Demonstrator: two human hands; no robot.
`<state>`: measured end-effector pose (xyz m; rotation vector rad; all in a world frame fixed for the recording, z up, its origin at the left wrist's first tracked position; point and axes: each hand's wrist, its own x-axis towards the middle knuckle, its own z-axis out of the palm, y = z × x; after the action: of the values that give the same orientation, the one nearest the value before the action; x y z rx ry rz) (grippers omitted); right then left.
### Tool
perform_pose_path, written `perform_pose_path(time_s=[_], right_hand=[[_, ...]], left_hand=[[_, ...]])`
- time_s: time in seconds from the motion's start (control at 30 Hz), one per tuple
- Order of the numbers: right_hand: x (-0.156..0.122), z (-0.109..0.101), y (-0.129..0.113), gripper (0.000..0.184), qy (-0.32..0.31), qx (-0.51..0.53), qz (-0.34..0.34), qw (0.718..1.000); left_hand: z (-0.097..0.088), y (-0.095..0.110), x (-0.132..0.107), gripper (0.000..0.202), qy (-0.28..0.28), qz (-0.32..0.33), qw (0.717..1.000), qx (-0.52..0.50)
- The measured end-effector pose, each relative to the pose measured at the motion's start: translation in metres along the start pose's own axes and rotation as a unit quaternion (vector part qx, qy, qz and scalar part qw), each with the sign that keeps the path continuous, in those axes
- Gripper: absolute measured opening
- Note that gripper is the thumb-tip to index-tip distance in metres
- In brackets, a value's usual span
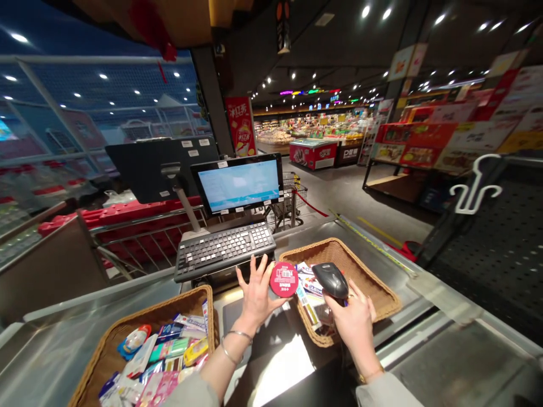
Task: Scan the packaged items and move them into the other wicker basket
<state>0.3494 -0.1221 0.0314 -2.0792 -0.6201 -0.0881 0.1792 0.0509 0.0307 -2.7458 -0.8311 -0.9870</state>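
Between the thumb and index finger of my left hand (255, 291) is a round red container (284, 279) with pale lettering on its flat face; its other fingers are spread. My right hand (353, 322) is wrapped round a black barcode scanner (330, 279), whose head is tilted toward the container. Below the scanner, the right wicker basket (369, 271) holds packaged goods (309, 287), partly covered by my right hand. To the left, another wicker basket (95, 362) is filled with small packets, among them a yellow one (195, 351).
A black keyboard (227, 249) and a lit monitor (241, 183) stand behind my left hand. The metal counter (462, 345) runs along the right. A white hook rack (475, 186) is at far right. Shopping carts (292, 195) and shelves lie beyond.
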Motion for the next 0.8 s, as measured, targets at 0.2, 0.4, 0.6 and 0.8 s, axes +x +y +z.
perform_pose_path(time_s=[0.2, 0.4, 0.6, 0.8], right_hand=[[0.011, -0.007, 0.022, 0.047, 0.027, -0.009, 0.026, 0.999], [0.019, -0.018, 0.039, 0.050, 0.041, -0.027, 0.032, 0.998], [0.029, -0.029, 0.056, 0.054, 0.062, -0.022, 0.082, 0.994], [0.033, -0.035, 0.066, 0.052, 0.070, -0.030, 0.093, 0.993]], left_hand=[[0.018, 0.017, 0.008, 0.090, -0.021, 0.022, 0.999, -0.013], [0.040, 0.031, 0.013, 0.093, -0.050, 0.047, 0.997, -0.031], [0.058, 0.046, 0.018, 0.093, -0.067, 0.077, 0.993, -0.055], [0.068, 0.058, 0.019, 0.088, -0.100, 0.127, 0.985, -0.055]])
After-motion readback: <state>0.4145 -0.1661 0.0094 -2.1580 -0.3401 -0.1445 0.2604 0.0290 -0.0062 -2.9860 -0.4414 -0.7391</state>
